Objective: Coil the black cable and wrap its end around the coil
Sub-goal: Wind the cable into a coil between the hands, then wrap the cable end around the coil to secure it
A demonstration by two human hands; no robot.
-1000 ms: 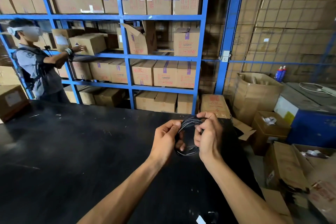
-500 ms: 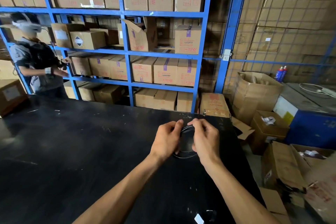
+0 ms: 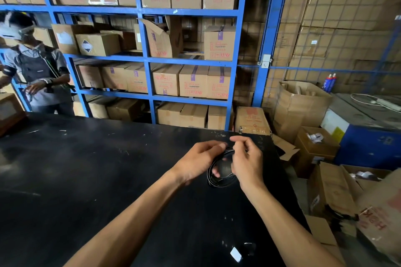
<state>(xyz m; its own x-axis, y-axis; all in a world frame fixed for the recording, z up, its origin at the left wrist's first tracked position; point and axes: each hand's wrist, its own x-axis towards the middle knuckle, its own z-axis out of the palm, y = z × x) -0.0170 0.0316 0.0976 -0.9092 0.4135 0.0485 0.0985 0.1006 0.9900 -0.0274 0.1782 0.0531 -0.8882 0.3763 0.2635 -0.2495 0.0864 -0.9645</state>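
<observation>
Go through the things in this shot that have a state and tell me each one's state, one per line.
black cable: coiled into loops, held above the black table
left hand: gripping the coil's left side
right hand: on the coil's right side, fingertips pinched at the top
open carton on the shelf: flap up
tall floor carton: open at the top

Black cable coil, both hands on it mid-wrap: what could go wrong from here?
1. The black cable coil is held only at its top, between the left hand and right hand; its lower loops hang free and could spring apart if the pinch loosens.
2. The black cable blends into the black table, so the loose end is hard to see.
3. The work sits near the table's right edge; a dropped coil might fall among the cardboard boxes.
</observation>
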